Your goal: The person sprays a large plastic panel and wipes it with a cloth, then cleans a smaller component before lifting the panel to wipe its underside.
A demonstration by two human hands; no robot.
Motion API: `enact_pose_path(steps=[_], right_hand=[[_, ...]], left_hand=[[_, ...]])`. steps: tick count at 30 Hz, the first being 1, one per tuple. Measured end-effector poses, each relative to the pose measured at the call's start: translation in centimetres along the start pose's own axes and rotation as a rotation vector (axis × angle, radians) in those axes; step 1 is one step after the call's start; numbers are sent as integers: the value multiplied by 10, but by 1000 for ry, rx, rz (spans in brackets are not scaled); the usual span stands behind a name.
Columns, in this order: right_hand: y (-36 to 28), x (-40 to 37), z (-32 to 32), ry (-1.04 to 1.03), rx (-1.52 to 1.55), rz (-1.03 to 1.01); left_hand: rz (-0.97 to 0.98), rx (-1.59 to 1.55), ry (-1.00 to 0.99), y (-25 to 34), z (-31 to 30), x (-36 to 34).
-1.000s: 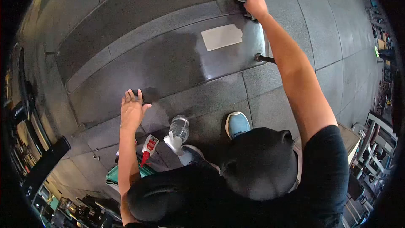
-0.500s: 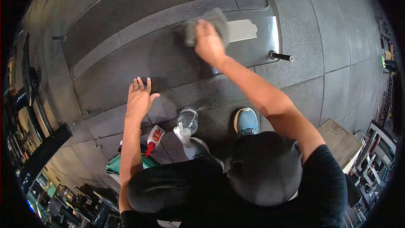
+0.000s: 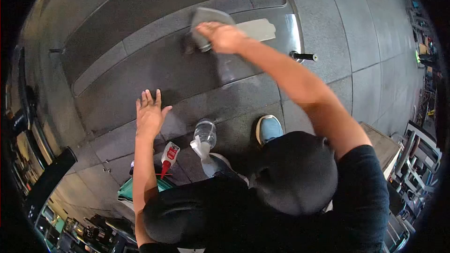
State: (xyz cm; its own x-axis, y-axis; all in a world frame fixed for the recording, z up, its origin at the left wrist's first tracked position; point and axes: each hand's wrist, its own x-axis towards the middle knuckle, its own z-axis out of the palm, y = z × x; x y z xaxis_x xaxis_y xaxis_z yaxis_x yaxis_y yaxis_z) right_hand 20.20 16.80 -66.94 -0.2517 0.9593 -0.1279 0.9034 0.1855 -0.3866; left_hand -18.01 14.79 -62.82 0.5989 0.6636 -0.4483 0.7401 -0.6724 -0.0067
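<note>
My right hand [image 3: 225, 36] presses a grey cloth [image 3: 206, 17] against a large dark smooth panel [image 3: 183, 68] that lies on the floor. The cloth is bunched under my fingers, next to a pale beige patch [image 3: 259, 30] on the panel. Fingers spread, my left hand [image 3: 151, 116] rests by the panel's near edge and holds nothing. Between my left hand and my foot stands a clear spray bottle [image 3: 206, 136] with a white trigger head. Closer to my left forearm is a white bottle [image 3: 171, 152] with a red nozzle.
A short black peg [image 3: 304, 56] sticks out at the panel's right corner. My blue shoe [image 3: 269, 129] is on the dark tiled floor [image 3: 323, 68]. Something green [image 3: 125, 189] lies beside my left arm. A wooden-topped box [image 3: 380, 145] and gym equipment [image 3: 417, 159] stand to the right.
My right hand has slid the cloth to the left across the panel. The view has shifted slightly; my left hand stays spread at about the same place by the edge.
</note>
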Motion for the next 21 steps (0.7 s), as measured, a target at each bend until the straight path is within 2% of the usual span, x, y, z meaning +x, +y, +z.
enact_pose_path(steps=[1,3,7,9,11,13,14,15,17,18,21], right_hand=[[28,-18,-4,24,-41,26],[66,-54,-65,-208,-71,202],[185,-132,-105,-262,-283,370],[226,-170,-88,-180,-272,339],[226,-186,-84,-103,-251,299],[185,-186,-108,-425,-147,518],[166,-184,-131,-629,-67,449],[162,-196,-125,-629,-66,450],[160,-222,-113,-382,221,729],[152,-227,-122,-392,297,750],[171,-235,-105,-329,255,730]], left_hand=[[-14,3,-10,1,0,1],[-6,7,-17,1,-3,3],[-2,87,-52,9,-9,6],[-18,112,-93,9,-7,8],[-15,117,-123,13,-14,10],[-17,146,-140,13,-12,10],[-16,148,-140,12,-11,11],[-17,154,-142,11,-10,11],[-18,158,-143,13,-10,11],[-15,163,-143,13,-12,11],[-13,171,-137,13,-13,10]])
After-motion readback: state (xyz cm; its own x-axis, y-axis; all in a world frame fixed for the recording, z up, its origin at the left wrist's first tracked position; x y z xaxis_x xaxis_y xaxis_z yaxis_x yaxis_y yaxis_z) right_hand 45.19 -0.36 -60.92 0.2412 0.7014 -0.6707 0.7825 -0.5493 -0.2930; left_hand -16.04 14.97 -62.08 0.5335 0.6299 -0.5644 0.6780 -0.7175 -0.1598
